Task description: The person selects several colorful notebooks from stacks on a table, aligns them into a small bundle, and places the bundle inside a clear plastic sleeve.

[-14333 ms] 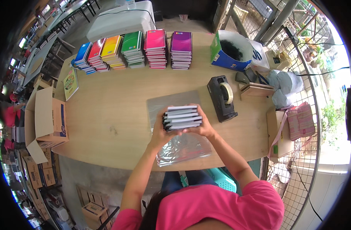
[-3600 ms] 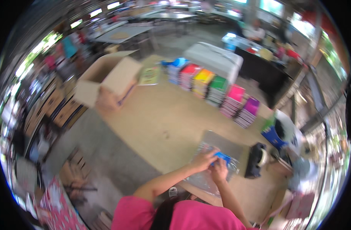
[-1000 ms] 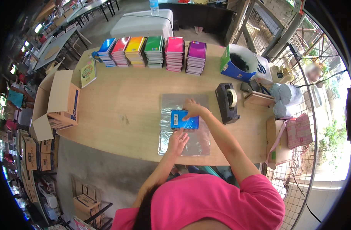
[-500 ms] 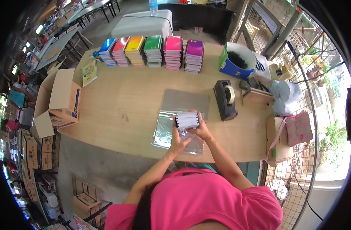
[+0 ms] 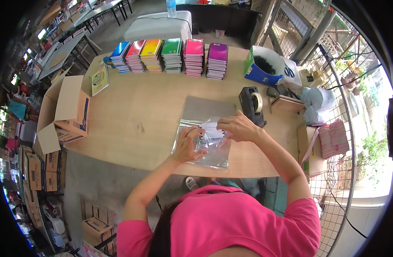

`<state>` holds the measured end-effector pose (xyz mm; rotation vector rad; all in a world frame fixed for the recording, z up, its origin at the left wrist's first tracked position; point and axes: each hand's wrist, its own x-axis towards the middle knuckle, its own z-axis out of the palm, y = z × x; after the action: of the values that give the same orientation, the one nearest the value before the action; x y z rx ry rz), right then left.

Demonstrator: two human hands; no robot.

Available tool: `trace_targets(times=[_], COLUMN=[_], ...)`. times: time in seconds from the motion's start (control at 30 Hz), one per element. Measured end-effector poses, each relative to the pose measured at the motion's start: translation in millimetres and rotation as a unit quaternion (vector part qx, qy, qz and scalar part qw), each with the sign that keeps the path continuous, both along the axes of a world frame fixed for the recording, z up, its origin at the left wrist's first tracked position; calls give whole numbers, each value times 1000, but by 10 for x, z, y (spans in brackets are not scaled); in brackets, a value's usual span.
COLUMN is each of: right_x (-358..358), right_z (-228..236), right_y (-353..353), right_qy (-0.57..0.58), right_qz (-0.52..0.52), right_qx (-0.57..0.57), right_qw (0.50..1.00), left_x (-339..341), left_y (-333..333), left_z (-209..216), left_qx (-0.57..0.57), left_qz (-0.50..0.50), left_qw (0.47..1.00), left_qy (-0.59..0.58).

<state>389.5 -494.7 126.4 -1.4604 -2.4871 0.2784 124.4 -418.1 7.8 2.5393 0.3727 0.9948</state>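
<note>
A small bundle of notebooks [image 5: 212, 129], with white page edges and black binding at its ends, lies under clear plastic at the table's near middle. My left hand [image 5: 188, 143] is at the bundle's left side, fingers curved against it and thumb spread apart. Over the right side, my right hand [image 5: 240, 127] has its fingers closed on the clear plastic bag [image 5: 211, 122]; its exact fingertip hold is partly hidden. Beneath both lies a pile of flat clear plastic bags [image 5: 218, 160], shiny at the near end.
Stacks of coloured notebooks [image 5: 171, 55] line the far edge. A black tape dispenser [image 5: 250, 105] stands right of my hands. An open carton [image 5: 78, 109] sits at left, beside a yellow-green book [image 5: 100, 81]. A blue-green box [image 5: 258, 77] and scissors [image 5: 288, 71] are far right.
The bundle, held up in both hands before, now rests lower on the plastic pile. My hands have moved apart; the right one rose over its right side and pinches the plastic.
</note>
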Motion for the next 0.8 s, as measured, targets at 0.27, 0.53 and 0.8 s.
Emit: trace_targets(times=[0.27, 0.53, 0.8], right_x=[164, -37, -35], right_z=[-258, -471, -1126], right_y=[483, 428, 202], right_qy=[74, 161, 486], right_qz=[85, 26, -153], right_qx=[-85, 71, -159], right_qw=[990, 984, 846], left_x=[21, 197, 664], left_y=[432, 451, 443], left_z=[535, 585, 357], left_qx=[132, 95, -503], left_qz=[-113, -127, -34], left_qw=[939, 914, 863], left_qy=[298, 373, -25])
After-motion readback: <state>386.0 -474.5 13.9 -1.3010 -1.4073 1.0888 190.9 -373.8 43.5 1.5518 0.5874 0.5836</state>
